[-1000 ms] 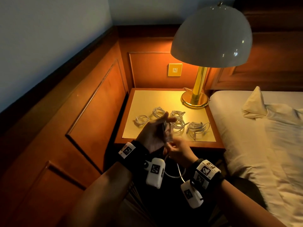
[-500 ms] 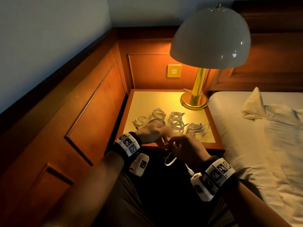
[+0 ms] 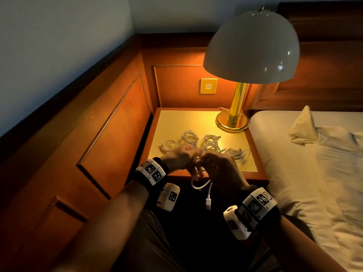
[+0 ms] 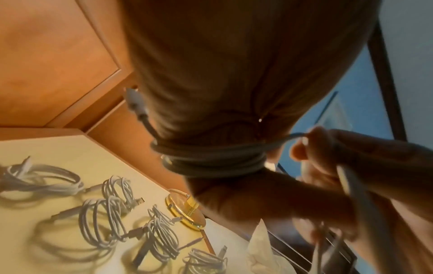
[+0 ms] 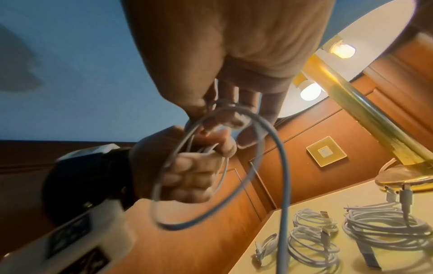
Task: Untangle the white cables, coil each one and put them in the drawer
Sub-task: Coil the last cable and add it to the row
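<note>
My left hand (image 3: 187, 157) grips a white cable (image 3: 200, 185) wound in several turns round its fingers, seen as a coil (image 4: 211, 157) in the left wrist view. My right hand (image 3: 209, 162) pinches the cable's free run just beside it (image 4: 302, 137). A short loop and a connector end (image 3: 208, 203) hang below both hands, in front of the nightstand's front edge. Several coiled white cables (image 3: 211, 143) lie on the nightstand top (image 3: 176, 122). No drawer shows in any view.
A brass lamp (image 3: 232, 122) with a large dome shade stands at the nightstand's back right. Wood panelling closes the left and back sides. A bed with white sheets (image 3: 314, 173) lies to the right. A loosely wound cable (image 3: 237, 154) sits near the right front corner.
My left hand has turned knuckles-up and both hands have moved forward over the nightstand's front edge. The hanging tail has shortened, and its connector now dangles free.
</note>
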Demonstrator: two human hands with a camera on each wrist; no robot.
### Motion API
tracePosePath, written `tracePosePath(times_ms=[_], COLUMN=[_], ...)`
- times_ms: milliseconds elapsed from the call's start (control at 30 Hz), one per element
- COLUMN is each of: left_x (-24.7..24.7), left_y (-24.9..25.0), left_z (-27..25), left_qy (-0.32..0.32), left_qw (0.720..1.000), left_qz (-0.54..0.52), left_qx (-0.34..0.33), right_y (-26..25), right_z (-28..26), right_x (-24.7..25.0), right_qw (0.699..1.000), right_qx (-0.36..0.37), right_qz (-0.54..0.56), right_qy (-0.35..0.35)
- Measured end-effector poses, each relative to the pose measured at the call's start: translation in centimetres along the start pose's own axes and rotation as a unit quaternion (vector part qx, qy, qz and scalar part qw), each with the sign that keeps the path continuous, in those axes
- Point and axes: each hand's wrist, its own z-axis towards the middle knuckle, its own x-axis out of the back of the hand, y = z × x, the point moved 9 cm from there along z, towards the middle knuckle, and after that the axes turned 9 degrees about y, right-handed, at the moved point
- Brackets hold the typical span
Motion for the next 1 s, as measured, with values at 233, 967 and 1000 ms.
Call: tracePosePath(times_ms=[233, 967, 1000], left_x=[0.7, -1.8, -1.4], left_y=[-0.6, 2.3, 2.4], left_z=[-0.6, -2.3, -2.0], left_qy=[0.061, -0.064, -0.037], left_qw=[0.998, 0.868, 0.865], left_qz=[0.005, -0.491, -0.5], left_qx=[-0.021, -0.044, -0.04], right_y=[0.3, 3.0, 2.8], right_z=[0.9, -1.7, -2.3], right_x=[2.9, -2.8, -3.7], right_qw=[0.994, 0.982, 0.978], right_qx=[-0.023, -0.167, -0.174], right_qz=[0.044, 0.089, 0.1], right_qy=[0.096, -0.014, -0.052])
